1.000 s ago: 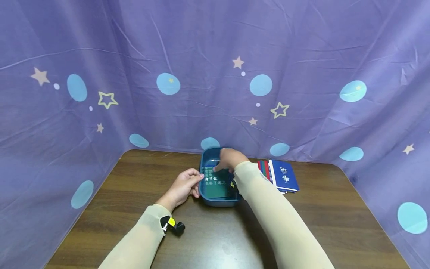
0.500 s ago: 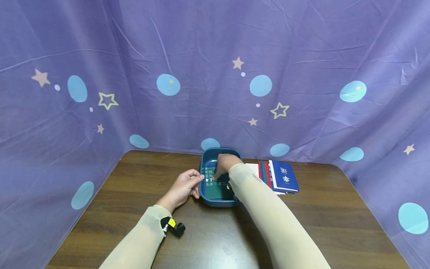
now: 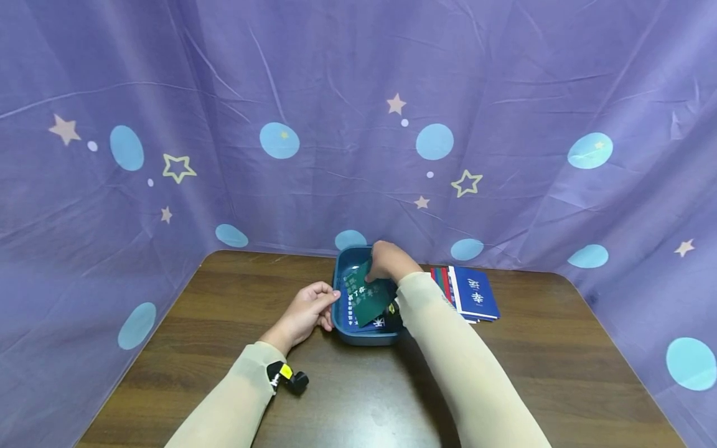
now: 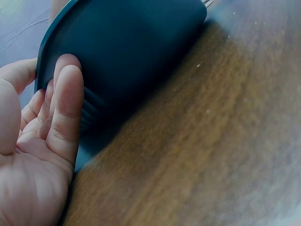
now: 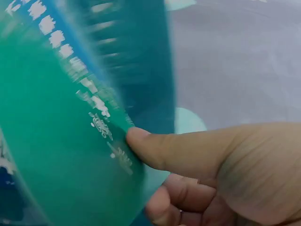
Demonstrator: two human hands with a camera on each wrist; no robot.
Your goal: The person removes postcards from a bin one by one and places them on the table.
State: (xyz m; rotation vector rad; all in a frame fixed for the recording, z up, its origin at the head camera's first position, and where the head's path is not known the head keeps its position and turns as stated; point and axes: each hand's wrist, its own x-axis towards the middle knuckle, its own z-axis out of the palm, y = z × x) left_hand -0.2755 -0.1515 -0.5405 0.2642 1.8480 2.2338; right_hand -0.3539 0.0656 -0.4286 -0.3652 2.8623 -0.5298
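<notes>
A dark blue-green plastic box stands on the table. My left hand holds its left side, thumb at the rim and fingers against the outer wall, as the left wrist view shows. Inside the box, my right hand pinches a green card with white writing between thumb and fingers. The card is tilted up, blurred in the right wrist view. Beneath it lies a blue card with white writing.
To the right of the box lies a row of overlapping cards, with a blue one on top and red and green edges showing. A purple curtain hangs right behind the wooden table.
The green card, earlier flat in the box under my right hand, is now lifted and turned, uncovering the blue card. My right hand has drawn back up and right; the left stays put.
</notes>
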